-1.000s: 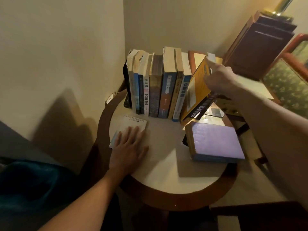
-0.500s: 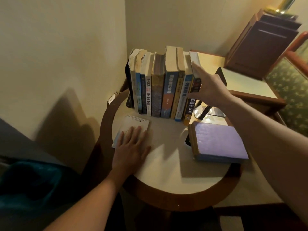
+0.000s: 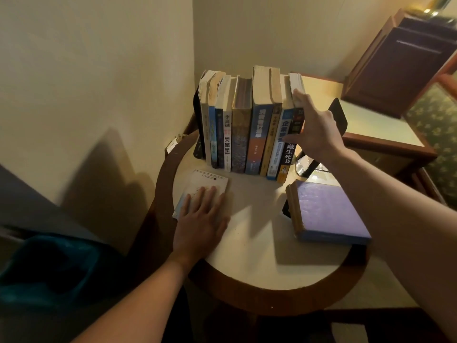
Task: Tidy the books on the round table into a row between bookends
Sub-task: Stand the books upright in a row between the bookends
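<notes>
A round tabletop with a dark wooden rim sits in the corner of a cream-walled room, seen from above by the person working at it. Along its far side stands an upright row of books, spines facing the viewer, with a black bookend touching the leftmost book. At the right end of the row is a black-spined book with pale lettering. The right hand holds this book, thumb laid across the spine and fingers curled over its top edge, so the book stands against its neighbour. Just behind that hand a second black bookend stands upright, apart from the row. The left hand lies flat, fingers straight and slightly spread, pressing on a thin white booklet that lies flat near the left front of the tabletop. A thick purple book lies flat on the right side, well apart from the booklet. A teal bin sits on the floor at lower left.
</notes>
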`<state>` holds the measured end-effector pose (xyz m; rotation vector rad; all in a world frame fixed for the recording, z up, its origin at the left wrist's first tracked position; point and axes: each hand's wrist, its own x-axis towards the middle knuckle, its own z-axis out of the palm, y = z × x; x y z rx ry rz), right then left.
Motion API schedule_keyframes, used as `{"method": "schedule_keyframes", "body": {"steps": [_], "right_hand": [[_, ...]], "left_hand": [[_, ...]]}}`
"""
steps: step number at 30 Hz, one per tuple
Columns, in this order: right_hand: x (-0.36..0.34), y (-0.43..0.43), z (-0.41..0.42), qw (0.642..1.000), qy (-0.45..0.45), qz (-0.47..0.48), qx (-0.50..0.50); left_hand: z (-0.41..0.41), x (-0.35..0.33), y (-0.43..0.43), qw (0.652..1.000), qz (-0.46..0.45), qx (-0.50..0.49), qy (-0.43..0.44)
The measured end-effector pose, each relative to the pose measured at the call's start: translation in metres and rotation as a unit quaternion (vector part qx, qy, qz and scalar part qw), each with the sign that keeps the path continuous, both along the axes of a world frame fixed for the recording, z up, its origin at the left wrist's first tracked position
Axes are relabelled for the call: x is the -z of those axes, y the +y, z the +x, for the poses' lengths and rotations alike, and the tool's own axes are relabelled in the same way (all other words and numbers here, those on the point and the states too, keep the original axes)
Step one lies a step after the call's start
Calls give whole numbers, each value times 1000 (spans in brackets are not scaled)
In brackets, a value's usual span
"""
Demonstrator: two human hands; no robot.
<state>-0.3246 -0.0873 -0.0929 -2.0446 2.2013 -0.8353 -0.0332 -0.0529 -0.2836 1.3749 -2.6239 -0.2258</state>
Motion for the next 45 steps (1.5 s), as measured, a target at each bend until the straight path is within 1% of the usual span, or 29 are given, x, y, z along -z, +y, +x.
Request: {"method": "schedule_keyframes", "body": {"steps": [7,15,19,22,24,27,30,35,39,43,45], "right_hand": [[4,7,5,1000,-5,-4,6],[4,38,-2,1000,10,17,-21],[7,63,-13,998,24,59,10],[17,87,-27,996,21,84,26],[26,107,-37,992,17,114,41],[41,135,-50,978,-11,187,87],[54,158,-59,958,-63,244,140],[83,191,-76,935,-93,285,187],[95,203,-79,929,-153,274,195],[96,210,-75,932,-198,239,189],[96,211,-75,931,-208,232,191]], "left_hand": [[2,0,1,1000,2,0,5],[2,-2,0,1000,24,3,-14],[1,-4,2,999,30,-8,-10],[-11,-12,7,996,84,-43,-8],[-25,-21,13,992,117,-45,-5],[-58,-36,26,988,144,-36,45],[-92,-45,45,966,203,-63,145],[-146,-59,69,908,323,-96,250],[-173,-70,82,868,365,-123,313],[-185,-74,86,811,410,-133,395],[-188,-73,84,809,414,-118,400]]}}
